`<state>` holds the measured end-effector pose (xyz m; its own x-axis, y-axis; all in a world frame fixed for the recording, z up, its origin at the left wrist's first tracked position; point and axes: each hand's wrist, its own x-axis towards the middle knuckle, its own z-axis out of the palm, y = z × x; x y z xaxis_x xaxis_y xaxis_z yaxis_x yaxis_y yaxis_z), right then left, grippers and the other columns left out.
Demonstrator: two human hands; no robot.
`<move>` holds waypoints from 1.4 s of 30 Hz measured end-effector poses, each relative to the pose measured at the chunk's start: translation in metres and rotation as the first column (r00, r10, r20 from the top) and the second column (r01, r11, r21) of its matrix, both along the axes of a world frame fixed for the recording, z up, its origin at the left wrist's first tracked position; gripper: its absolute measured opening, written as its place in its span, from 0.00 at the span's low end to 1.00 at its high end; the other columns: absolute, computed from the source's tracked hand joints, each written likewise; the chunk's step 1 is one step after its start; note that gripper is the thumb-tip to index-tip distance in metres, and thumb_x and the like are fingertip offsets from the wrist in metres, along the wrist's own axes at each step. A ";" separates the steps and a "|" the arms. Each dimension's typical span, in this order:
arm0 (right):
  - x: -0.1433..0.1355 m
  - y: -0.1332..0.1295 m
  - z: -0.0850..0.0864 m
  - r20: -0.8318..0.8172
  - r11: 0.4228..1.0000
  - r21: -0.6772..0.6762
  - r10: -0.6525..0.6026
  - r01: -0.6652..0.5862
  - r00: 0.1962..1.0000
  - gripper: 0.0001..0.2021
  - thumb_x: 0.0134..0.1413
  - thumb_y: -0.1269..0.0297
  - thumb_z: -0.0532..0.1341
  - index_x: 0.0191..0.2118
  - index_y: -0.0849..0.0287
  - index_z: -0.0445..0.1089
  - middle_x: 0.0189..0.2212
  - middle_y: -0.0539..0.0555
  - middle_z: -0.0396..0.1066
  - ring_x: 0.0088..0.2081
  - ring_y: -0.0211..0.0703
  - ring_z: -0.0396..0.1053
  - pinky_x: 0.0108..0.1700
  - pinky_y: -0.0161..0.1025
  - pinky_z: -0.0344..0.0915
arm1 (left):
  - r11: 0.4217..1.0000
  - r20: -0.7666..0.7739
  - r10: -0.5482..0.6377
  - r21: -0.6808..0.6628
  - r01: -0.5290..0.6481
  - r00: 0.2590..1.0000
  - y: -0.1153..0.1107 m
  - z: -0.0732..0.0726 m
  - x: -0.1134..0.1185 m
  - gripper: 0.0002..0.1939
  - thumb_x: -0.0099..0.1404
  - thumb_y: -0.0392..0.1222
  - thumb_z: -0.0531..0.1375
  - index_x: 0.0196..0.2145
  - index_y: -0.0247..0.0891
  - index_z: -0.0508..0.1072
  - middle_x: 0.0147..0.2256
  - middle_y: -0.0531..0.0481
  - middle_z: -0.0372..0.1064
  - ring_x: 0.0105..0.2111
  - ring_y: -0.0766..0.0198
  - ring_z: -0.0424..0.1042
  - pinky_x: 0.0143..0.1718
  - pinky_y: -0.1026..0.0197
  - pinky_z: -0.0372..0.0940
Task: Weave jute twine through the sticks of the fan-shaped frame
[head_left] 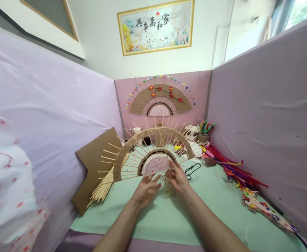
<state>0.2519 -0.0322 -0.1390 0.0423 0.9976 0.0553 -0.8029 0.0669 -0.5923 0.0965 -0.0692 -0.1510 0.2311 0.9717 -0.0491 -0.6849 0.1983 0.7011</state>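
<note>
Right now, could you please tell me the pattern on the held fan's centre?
The centre is pale pink with reddish spots, clearest in the head view.

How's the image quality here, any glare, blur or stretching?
Head view: the window is washed out; the spotted cloth looks stretched toward the edge, likely lens distortion; also in the head view, the left hand seems slightly soft, while the fan frame reads fairly clear.

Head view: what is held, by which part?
The right grip holds the stick fan by the lower right of its spotted centre; the left grip is unclear.
</note>
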 end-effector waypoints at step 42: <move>0.002 0.011 0.124 0.772 0.811 0.584 -0.568 0.033 0.285 0.17 0.49 0.51 0.63 0.39 0.59 0.71 0.38 0.57 0.75 0.39 0.45 0.72 0.43 0.42 0.67 | 0.827 0.291 0.407 0.286 -0.485 0.866 0.060 0.023 -0.060 0.18 0.50 0.33 0.72 0.40 0.38 0.77 0.45 0.47 0.77 0.52 0.58 0.71 0.60 0.52 0.61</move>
